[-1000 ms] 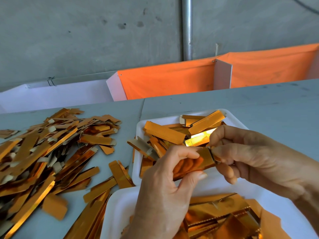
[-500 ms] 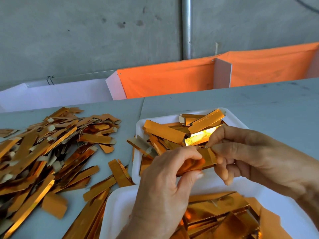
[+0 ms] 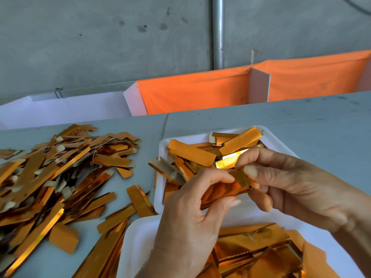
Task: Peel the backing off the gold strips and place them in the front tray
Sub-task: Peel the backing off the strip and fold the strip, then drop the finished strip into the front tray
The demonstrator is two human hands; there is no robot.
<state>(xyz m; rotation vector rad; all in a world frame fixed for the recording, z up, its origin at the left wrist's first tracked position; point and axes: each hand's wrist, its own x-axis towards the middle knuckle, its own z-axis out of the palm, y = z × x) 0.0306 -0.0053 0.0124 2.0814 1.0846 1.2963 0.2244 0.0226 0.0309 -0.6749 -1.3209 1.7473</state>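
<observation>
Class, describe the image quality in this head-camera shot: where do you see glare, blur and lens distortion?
Head view: glare burns out one gold strip in the far tray; the loose pile at the left edge is smeared; the table edge bows from the wide lens; the left hand and right hand stay fairly sharp.

Two bare hands meet at the centre of the view, fingertips facing each other. The left hand (image 3: 188,213) rises from the lower edge, back of the hand towards the camera, wrist bent slightly. Its thumb and forefinger curl together in a pinch, the remaining fingers tucked underneath. The right hand (image 3: 289,189) enters from the right edge, its forearm running off the lower right corner. Its thumb lies on top, pressing towards the curled forefinger, with the other fingers bent below. The two pinches sit just beside each other, almost touching.
</observation>
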